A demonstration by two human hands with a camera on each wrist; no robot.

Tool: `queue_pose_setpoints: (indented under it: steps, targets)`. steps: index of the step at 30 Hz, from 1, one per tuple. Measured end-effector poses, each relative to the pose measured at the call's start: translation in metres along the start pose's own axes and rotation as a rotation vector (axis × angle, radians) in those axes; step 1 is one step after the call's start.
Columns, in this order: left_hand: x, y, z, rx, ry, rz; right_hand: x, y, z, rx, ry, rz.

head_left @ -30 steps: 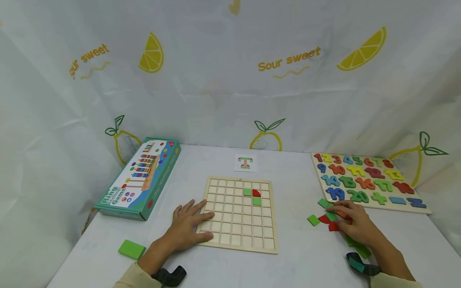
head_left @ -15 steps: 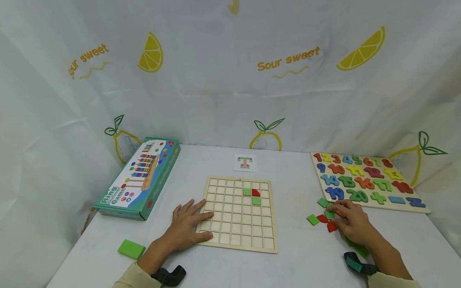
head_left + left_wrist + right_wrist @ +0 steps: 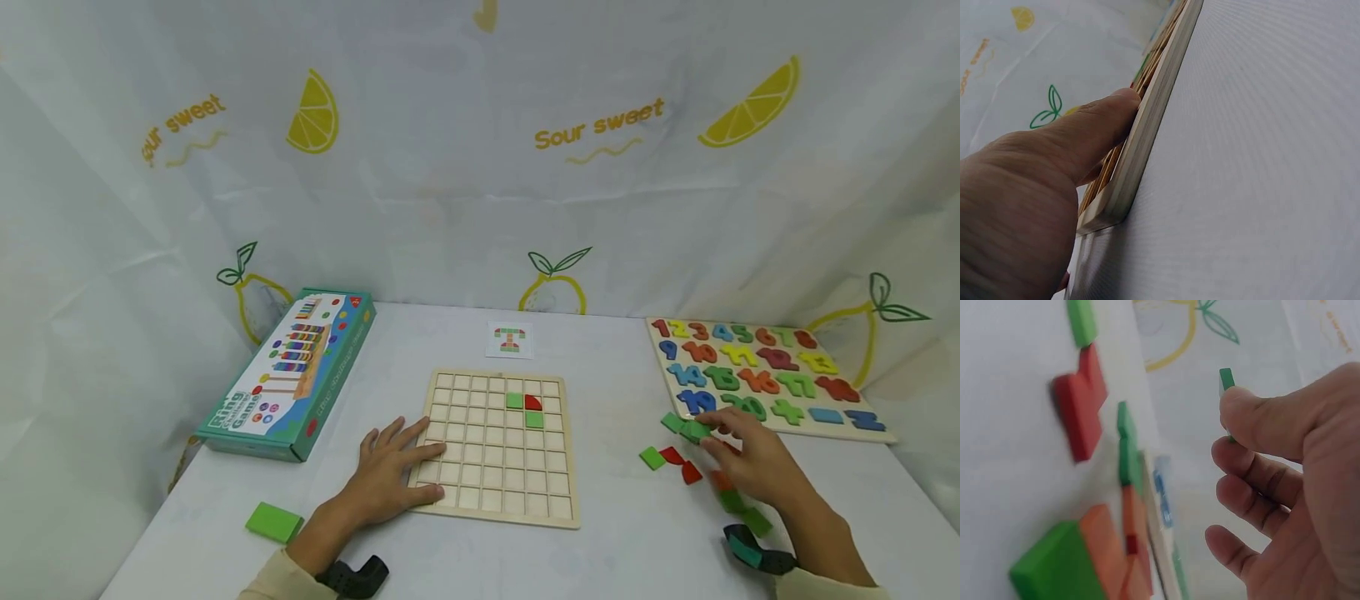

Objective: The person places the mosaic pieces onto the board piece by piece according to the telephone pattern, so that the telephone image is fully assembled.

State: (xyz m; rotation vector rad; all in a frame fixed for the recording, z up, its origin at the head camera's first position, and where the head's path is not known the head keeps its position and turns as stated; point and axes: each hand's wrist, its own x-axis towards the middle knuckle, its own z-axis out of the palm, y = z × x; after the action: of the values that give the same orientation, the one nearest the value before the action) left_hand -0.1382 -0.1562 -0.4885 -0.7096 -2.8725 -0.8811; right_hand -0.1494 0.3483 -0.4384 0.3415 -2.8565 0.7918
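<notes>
My left hand (image 3: 390,475) rests with spread fingers on the left edge of a wooden grid board (image 3: 482,452). In the left wrist view the thumb (image 3: 1094,122) presses along the board's rim. Two green squares (image 3: 514,401) and a red quarter-round piece (image 3: 532,402) sit in cells at the board's upper right. To the right, my right hand (image 3: 757,462) pinches a green tile (image 3: 1227,377) between thumb and forefinger, above the table. Around it lie loose green tiles (image 3: 652,457), red pieces (image 3: 692,472) and orange pieces (image 3: 1100,547), some partly hidden by the hand.
A number puzzle board (image 3: 787,429) lies behind the right hand. A small pattern card (image 3: 495,346) lies beyond the grid board. On the left are a flat toy box (image 3: 330,392) and a green block (image 3: 273,522). A printed white curtain (image 3: 450,208) hangs behind the table.
My right hand has lifted a green tile from the loose pile, uncovering more pieces beneath the hand. A red piece has shifted slightly. The left hand and grid board stay in place.
</notes>
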Motion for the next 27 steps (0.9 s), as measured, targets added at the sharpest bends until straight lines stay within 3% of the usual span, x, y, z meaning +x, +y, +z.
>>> queue_pose_setpoints:
  steps: [10,19,27]
  targets:
    - [-0.001,0.002,-0.002,-0.010,-0.019,-0.017,0.006,-0.038,-0.020,-0.038,0.174,-0.142]
    - [-0.002,0.001,-0.002,-0.003,-0.010,-0.003,0.017,-0.071,-0.032,-0.006,0.270,-0.273]
    - [-0.001,0.000,0.000,0.012,-0.006,0.004,0.026,-0.103,-0.031,0.046,0.292,-0.261]
